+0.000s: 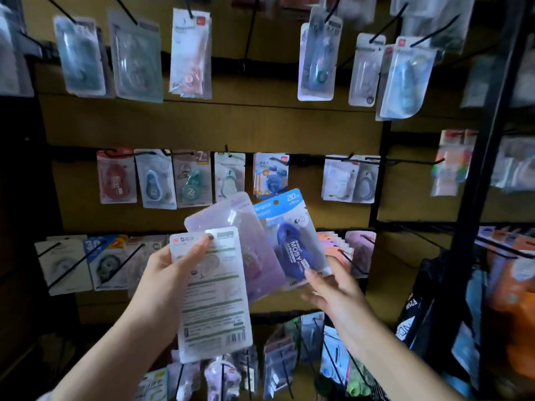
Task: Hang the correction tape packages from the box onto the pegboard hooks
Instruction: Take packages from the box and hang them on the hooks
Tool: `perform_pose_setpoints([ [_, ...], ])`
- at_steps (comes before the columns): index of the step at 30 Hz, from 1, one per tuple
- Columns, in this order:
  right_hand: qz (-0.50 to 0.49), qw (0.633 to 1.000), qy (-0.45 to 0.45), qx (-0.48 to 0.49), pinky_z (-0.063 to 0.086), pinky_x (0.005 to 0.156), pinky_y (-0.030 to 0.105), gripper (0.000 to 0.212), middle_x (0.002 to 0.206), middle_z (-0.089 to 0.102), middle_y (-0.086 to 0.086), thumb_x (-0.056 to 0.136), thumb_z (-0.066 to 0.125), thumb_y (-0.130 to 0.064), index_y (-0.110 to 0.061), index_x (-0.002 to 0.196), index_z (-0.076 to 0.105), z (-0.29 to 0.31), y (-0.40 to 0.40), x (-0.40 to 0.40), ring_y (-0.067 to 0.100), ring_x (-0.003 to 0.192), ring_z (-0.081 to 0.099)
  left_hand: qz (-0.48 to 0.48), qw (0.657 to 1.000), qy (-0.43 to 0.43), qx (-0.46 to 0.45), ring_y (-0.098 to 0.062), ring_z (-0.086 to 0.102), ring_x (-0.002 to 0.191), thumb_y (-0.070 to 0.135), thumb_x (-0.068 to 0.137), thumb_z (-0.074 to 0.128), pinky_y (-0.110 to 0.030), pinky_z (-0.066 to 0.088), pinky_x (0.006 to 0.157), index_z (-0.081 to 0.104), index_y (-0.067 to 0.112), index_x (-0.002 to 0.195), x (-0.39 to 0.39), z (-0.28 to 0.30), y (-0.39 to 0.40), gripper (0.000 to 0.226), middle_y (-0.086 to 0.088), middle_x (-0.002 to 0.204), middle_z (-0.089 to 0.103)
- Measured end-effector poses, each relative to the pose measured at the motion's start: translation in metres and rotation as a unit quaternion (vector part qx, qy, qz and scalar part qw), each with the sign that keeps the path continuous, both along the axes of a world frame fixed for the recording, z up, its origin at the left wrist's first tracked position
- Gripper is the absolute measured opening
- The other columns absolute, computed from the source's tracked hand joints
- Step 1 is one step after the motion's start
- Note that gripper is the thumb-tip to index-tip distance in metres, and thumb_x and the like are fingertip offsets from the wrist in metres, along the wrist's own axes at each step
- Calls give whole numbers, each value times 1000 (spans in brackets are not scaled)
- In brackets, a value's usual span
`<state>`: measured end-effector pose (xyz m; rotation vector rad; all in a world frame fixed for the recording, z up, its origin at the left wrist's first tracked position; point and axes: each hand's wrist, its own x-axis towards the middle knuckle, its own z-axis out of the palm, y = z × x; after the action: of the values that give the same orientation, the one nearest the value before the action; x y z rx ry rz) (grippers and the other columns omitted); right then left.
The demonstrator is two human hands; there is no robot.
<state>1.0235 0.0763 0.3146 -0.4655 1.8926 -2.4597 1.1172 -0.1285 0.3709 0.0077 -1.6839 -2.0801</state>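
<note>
My left hand [170, 273] grips a fan of correction tape packages in front of the pegboard [202, 125]. Nearest me is a white package [214, 296] with its printed back showing. Behind it lies a pale purple package [240, 224]. My right hand [333, 287] pinches the bottom edge of a blue package [292, 241] marked MOSY and 20 m, at the right of the fan. The box is out of view.
Black hooks [72, 264] stick out of the pegboard in rows, most carrying hung packages [157, 178]. A bare hook [417, 161] juts out at mid right. A black rack post [489, 140] stands at the right, with orange packs [515, 285] behind it.
</note>
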Motion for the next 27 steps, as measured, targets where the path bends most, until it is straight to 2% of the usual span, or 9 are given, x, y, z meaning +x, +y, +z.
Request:
perform_pose_setpoints([
  [2, -2, 1000, 8, -21, 56, 69, 25, 24, 96, 64, 0, 84, 64, -12, -32, 95, 63, 10, 0, 0, 14, 83, 63, 26, 999, 24, 15, -25, 69, 60, 29, 85, 59, -38, 56, 63, 65, 11, 87, -6, 10, 1, 19, -11, 73, 70],
  [3, -11, 1000, 10, -28, 56, 66, 23, 23, 98, 62, 3, 83, 65, -14, -34, 94, 63, 13, 1, -1, 15, 84, 62, 38, 998, 37, 22, -23, 69, 60, 29, 85, 59, -38, 56, 64, 65, 13, 86, -8, 15, 2, 18, -9, 73, 70],
  [5, -37, 998, 12, -40, 55, 63, 21, 26, 112, 60, 10, 81, 67, -18, -29, 104, 63, 17, 6, -5, 17, 84, 63, 64, 996, 58, 23, -20, 70, 61, 31, 85, 59, -38, 55, 66, 64, 18, 84, -11, 23, 2, 14, -4, 72, 71],
  [7, -54, 997, 10, -56, 56, 62, 22, 31, 112, 63, 12, 83, 64, -15, -19, 113, 60, 21, 14, -8, 18, 83, 63, 93, 993, 71, 16, -16, 70, 60, 33, 86, 59, -37, 55, 64, 64, 23, 81, -13, 28, 2, 12, 2, 67, 72],
  [11, -82, 995, 1, -52, 56, 74, 29, 36, 114, 66, 13, 86, 61, -15, -13, 122, 55, 19, 33, -14, 22, 86, 65, 116, 990, 77, 21, -17, 71, 65, 34, 87, 59, -38, 55, 66, 64, 24, 83, -10, 28, -3, 12, 1, 74, 71],
  [15, -74, 997, 2, -27, 52, 84, 37, 25, 113, 66, 14, 88, 58, -16, -15, 112, 59, 12, 37, -12, 24, 89, 64, 115, 991, 54, 27, -19, 69, 60, 31, 89, 58, -37, 54, 64, 62, 20, 83, -11, 16, -6, 13, -3, 77, 68],
  [18, -64, 998, -1, -10, 51, 89, 40, 23, 112, 66, 11, 87, 59, -20, -17, 109, 60, 11, 36, -10, 25, 94, 64, 84, 996, 37, 18, -29, 67, 68, 30, 88, 58, -47, 53, 73, 63, 14, 88, -11, 4, -5, 17, -12, 82, 67],
  [21, -55, 998, 1, -3, 53, 77, 33, 25, 110, 67, 8, 87, 59, -20, -19, 112, 58, 14, 33, -9, 23, 94, 64, 73, 996, 32, 36, -32, 66, 73, 29, 88, 58, -48, 53, 76, 64, 14, 92, -8, 0, -10, 17, -12, 83, 68],
  [27, -41, 999, 23, 15, 50, 62, 24, 20, 104, 68, 3, 86, 60, -22, -27, 105, 61, 19, 14, -5, 18, 80, 63, 136, 985, 72, 80, -15, 67, 59, 28, 90, 57, -33, 51, 61, 60, 20, 87, 5, 17, -45, 9, -4, 80, 65],
])
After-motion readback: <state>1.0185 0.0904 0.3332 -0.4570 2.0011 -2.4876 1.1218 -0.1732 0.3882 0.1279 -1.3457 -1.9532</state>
